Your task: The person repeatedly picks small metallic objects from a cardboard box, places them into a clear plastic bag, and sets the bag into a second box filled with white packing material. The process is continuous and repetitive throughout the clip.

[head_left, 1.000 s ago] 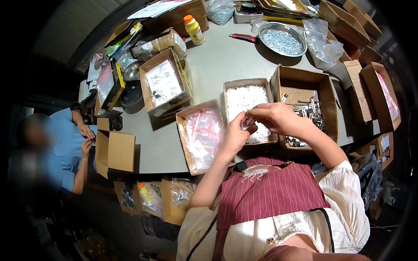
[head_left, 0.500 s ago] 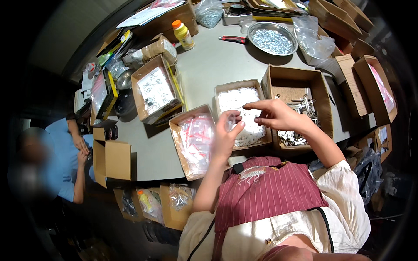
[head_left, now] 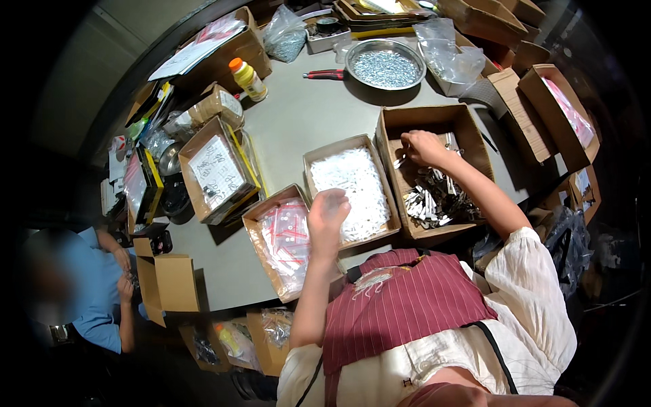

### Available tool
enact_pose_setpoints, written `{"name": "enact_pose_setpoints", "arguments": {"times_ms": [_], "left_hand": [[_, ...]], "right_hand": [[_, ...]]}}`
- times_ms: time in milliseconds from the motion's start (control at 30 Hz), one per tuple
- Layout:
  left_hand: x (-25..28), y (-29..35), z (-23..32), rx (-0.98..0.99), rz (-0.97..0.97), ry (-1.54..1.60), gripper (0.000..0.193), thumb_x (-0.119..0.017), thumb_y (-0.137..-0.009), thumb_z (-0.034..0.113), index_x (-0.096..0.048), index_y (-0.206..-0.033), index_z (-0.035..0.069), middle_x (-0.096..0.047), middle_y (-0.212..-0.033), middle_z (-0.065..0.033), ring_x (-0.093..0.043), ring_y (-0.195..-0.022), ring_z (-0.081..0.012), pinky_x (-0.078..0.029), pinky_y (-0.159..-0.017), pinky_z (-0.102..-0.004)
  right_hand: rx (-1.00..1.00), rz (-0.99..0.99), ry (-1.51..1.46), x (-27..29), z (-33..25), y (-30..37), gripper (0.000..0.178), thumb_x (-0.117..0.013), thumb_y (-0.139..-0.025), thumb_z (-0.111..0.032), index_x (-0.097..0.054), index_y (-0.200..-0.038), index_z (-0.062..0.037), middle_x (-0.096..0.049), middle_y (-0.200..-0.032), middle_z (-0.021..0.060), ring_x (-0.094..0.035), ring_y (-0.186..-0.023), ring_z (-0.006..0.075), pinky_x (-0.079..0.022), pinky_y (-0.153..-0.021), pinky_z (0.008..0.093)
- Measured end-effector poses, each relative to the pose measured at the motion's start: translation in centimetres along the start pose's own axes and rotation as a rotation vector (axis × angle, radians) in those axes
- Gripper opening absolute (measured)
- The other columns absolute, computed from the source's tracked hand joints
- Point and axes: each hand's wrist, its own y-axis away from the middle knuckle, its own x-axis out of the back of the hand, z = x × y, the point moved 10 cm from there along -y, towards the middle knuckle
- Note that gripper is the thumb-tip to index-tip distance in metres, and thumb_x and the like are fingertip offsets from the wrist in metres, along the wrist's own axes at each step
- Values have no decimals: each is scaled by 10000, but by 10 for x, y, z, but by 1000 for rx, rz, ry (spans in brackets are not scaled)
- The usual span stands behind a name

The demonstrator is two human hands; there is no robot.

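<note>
My right hand point(head_left: 424, 148) reaches into the far part of a deep cardboard box point(head_left: 444, 117). Its fingers are bent down and drawn together, and a small shiny piece shows by the fingertips. Metal clips point(head_left: 434, 197) with pale ends are heaped in the near part of that box. My left hand point(head_left: 328, 213), slightly blurred, hovers at the left edge of a shallow box point(head_left: 388, 197) full of small white pieces point(head_left: 352, 183). Its fingers are curled with the thumb beside them; whatever lies within is hidden. Below it, a narrow box point(head_left: 254, 234) holds red-edged clear bags point(head_left: 285, 230).
A steel pan point(head_left: 385, 64) of small metal parts stands at the back, a red-black cutter point(head_left: 324, 74) beside it. Left are a yellow bottle point(head_left: 249, 79) and a carton with a written sheet point(head_left: 215, 169). Another person in blue point(head_left: 95, 292) sits far left.
My right hand has left the white pieces and moved right into the box of clips. My left hand has separated from it and curled. The view has shifted, sliding the table leftward.
</note>
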Motion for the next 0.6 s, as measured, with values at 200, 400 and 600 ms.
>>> {"name": "enact_pose_setpoints", "arguments": {"times_ms": [200, 400, 600], "left_hand": [[24, 5, -13, 28, 56, 18, 233, -713, -905, 54, -658, -1123, -7, -665, -1057, -45, -621, -1004, -144, -481, -941, -295], [21, 10, -19, 60, 32, 18, 244, -721, -909, 67, -656, -1129, -15, -662, -1034, -53, -622, -996, -139, -482, -927, -292], [12, 8, -17, 65, 9, 0, 313, -745, -860, 108, -660, -1135, -16, -677, -1049, -85, -631, -1028, -182, -458, -967, -313]], "right_hand": [[-425, -39, -295, 43, 90, 16, 174, -689, -806, -112, -740, -933, -4, -735, -786, 163, -742, -695, 270, -587, -663, 398], [-277, -127, -242, 47, 96, 39, 218, -730, -796, -108, -739, -972, 21, -737, -851, 172, -724, -777, 304, -571, -721, 405], [-269, -133, 149, 49, 97, 49, 181, -707, -783, -130, -741, -921, -19, -732, -890, 210, -703, -866, 426, -566, -774, 494]]}}
